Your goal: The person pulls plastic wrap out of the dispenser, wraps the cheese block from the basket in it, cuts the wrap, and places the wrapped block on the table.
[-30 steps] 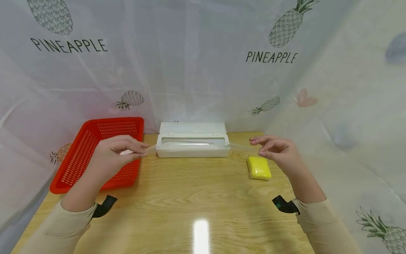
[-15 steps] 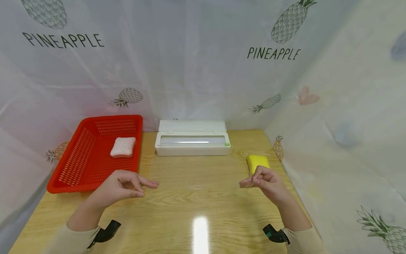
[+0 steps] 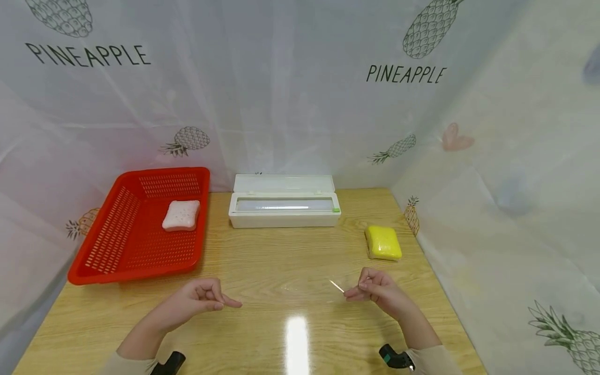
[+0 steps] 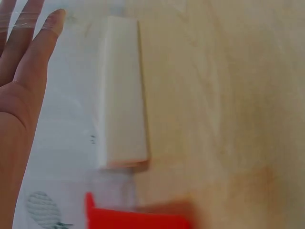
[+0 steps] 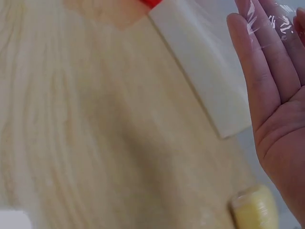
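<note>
Between my two hands stretches a sheet of clear plastic wrap, nearly invisible in the head view except for a few glints. My left hand pinches one side of it between thumb and finger, low over the front half of the table. On the other side, my right hand pinches the wrap, its outer fingers pointing inward under the film. Behind the hands stands a long white cling film dispenser with its lid up, a roll inside and a green tab at the right end.
A yellow sponge with shiny film around it lies beyond my right hand. The red slotted basket at the left holds a pale pink sponge. Hanging pineapple-print sheets close off the back and sides of the wooden table.
Both hands have come back from the dispenser toward me and slightly closer together, bringing the wrap along. The pale sponge in the basket, hidden behind my left hand before, now shows.
</note>
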Demonstrator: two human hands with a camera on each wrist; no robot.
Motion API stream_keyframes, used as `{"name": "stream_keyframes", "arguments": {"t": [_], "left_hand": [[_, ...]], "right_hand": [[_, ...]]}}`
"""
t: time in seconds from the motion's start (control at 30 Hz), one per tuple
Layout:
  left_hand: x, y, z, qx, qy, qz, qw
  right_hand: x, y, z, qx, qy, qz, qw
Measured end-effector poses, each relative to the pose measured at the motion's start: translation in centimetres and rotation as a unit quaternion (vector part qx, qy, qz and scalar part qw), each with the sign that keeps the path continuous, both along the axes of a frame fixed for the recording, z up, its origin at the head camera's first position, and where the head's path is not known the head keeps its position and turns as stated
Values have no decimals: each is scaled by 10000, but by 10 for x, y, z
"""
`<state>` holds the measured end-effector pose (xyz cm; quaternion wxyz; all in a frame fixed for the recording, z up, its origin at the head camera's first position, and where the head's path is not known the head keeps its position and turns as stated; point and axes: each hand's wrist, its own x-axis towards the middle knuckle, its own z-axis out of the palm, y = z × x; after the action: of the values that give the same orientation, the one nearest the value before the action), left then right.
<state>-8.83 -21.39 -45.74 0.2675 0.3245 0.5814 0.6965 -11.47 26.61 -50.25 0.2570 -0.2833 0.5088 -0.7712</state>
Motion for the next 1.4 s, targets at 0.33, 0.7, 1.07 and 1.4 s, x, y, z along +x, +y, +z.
{"name": "stream_keyframes", "arguments": {"t": [0.33,0.7,1.07,1.4], "left_hand": [[2,5,-52,162,-530,153,9983],[0,4,-81,24,-580,186,9981],[4,5,-99,-519,-473,107,9975],[5,4,-104,-698,-92,-15,9975]], "right_hand": [[-5,0,-44,370,-435,145,9983],[-16,-3,-52,1098,-531,274,9922],[-20,-10,-45,2235,-480,503,9722],[-14,-6,-45,2601,-737,441,9618]]}}
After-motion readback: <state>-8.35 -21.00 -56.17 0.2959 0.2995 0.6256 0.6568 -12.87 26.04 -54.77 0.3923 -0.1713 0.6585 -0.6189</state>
